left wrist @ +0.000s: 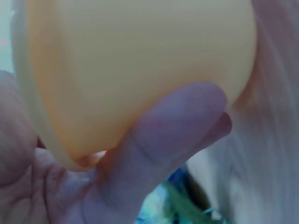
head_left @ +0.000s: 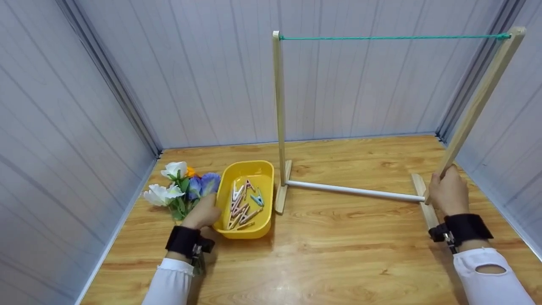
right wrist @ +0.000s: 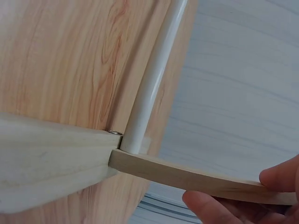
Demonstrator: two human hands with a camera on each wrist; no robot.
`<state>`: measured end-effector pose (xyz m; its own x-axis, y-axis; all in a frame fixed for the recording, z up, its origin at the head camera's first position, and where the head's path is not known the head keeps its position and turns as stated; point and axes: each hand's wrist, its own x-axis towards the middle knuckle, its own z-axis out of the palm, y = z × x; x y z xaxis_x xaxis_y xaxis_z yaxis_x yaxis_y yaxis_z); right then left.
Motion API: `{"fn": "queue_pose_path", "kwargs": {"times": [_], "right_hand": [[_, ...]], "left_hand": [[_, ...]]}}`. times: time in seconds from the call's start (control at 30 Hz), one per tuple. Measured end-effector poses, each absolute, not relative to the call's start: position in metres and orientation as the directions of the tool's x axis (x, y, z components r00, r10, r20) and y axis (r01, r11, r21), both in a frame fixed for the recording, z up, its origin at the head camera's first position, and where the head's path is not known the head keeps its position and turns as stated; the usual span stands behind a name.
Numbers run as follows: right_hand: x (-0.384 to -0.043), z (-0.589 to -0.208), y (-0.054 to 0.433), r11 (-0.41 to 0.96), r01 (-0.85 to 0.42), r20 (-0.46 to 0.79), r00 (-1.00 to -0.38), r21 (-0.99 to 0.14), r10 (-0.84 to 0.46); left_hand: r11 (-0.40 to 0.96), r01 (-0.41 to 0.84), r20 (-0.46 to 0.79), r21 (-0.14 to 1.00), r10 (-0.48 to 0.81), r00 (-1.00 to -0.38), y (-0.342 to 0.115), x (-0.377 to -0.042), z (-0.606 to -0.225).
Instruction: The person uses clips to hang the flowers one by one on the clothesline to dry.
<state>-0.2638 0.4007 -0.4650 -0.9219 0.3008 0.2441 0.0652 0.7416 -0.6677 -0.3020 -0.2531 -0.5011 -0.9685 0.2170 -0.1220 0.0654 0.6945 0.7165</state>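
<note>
My left hand (head_left: 203, 212) grips the left side of a yellow plastic tub (head_left: 271, 203). In the left wrist view its fingers (left wrist: 180, 116) lie along the tub's outer wall, below the rim. Several pastel clothespins (head_left: 239, 207) lie loose inside the tub. On the right, my right hand (head_left: 451, 192) grips the right wooden post (head_left: 474, 106) of a small drying rack, low down near its foot. The right wrist view has thumb and fingers on opposite sides of that post (right wrist: 187, 179). A green cord (head_left: 394, 37) joins the tops of the two posts.
Artificial flowers (head_left: 173, 192), white, purple and orange, lie left of the tub. The rack's left post (head_left: 278, 106) stands just beyond the tub's right side. A white crossbar (head_left: 355, 191) runs low between the posts. Pale panels (head_left: 211, 76) wall in the wooden table (head_left: 338, 258).
</note>
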Motion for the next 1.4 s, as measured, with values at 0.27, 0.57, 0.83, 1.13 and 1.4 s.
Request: {"fn": "queue_pose_path", "kwargs": {"times": [0.27, 0.57, 0.83, 1.13, 1.4], "right_hand": [[-0.272, -0.471, 0.4, 0.759, 0.069, 0.265, -0.913, -0.648, 0.309], [-0.289, -0.469, 0.381, 0.747, 0.006, 0.261, -0.935, -0.664, 0.24], [-0.3, -0.464, 0.354, 0.728, -0.071, 0.264, -0.952, -0.681, 0.154], [-0.305, -0.462, 0.33, 0.722, -0.175, 0.309, -0.949, -0.669, 0.056], [-0.303, -0.462, 0.311, 0.716, -0.204, 0.271, -0.962, -0.668, -0.021]], "left_hand": [[0.76, 0.201, -0.07, 0.618, 0.308, -0.949, -0.248, -0.262, -0.446], [0.701, 0.362, -0.05, 0.614, 0.492, -0.869, -0.242, -0.258, -0.443], [0.699, 0.382, -0.04, 0.605, 0.505, -0.862, -0.21, -0.254, -0.439], [0.656, 0.468, -0.047, 0.593, 0.607, -0.793, -0.178, -0.264, -0.445], [0.661, 0.53, -0.026, 0.531, 0.638, -0.77, -0.149, -0.272, -0.45]]}}
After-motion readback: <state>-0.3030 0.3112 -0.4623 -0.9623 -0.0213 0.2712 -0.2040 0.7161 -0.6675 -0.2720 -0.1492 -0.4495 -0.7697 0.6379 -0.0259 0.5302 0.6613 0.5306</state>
